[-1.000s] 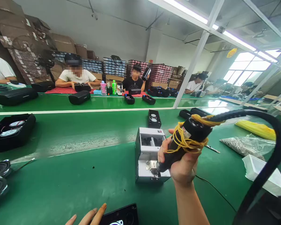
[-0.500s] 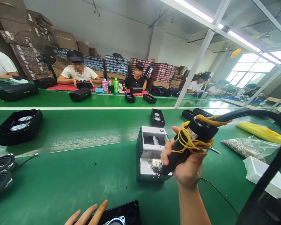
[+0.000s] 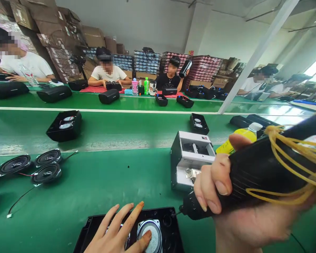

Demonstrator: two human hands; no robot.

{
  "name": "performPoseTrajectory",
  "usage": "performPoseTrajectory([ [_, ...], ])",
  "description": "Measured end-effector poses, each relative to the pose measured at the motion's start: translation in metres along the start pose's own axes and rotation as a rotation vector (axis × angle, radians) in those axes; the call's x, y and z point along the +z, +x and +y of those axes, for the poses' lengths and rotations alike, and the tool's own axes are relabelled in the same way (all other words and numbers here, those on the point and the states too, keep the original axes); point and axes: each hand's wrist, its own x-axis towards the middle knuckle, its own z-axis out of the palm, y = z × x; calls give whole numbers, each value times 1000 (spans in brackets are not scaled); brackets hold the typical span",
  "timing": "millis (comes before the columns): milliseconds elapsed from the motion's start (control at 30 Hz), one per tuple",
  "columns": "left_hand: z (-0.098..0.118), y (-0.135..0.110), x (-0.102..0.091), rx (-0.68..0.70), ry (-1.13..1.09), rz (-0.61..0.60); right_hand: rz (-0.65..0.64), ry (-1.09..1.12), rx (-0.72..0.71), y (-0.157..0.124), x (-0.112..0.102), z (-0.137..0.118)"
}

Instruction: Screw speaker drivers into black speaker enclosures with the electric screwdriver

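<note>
My right hand (image 3: 213,186) is wrapped round a black electric screwdriver (image 3: 255,172) with yellow elastic bands looped about its body. Its bit points left, close to the upper right corner of a black speaker housing (image 3: 171,225) at the bottom of the view; whether it touches is unclear. Fingers spread, my left hand (image 3: 116,233) lies across that housing. Its thumb rests on a round grey-centred speaker driver (image 3: 152,235) set in it. Just beyond the screwdriver stands a white and black screw feeder (image 3: 192,151), partly covered by my right hand.
Loose speaker drivers (image 3: 46,172) with wires lie on the green bench at left. Open black housings (image 3: 64,126) sit farther back. A yellow bottle (image 3: 237,138) lies behind the feeder. Across the bench, co-workers (image 3: 109,72) handle black speakers, with stacked cartons (image 3: 92,37) behind them.
My right hand has brought the screwdriver from the feeder down toward the housing's corner. My left hand stays on the housing, its thumb now visible on the driver. The view has shifted left.
</note>
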Motion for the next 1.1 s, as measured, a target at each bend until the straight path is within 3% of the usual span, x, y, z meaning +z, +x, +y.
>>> performPoseTrajectory([
  [100,1,-4,2,-44,-45,-17,-14,49,51,-7,7,18],
  [267,7,-17,9,-73,-64,-99,-198,58,156,-16,5,51],
  [367,4,-18,6,-34,-79,-127,-147,49,170,-20,6,62],
  [667,2,-13,0,-6,-106,-134,-164,95,222,-30,7,79],
  [833,10,-15,-3,-120,-113,-196,-164,107,234,-30,4,81],
  [1100,1,-14,-1,-29,-77,-144,-180,61,265,-33,6,82],
])
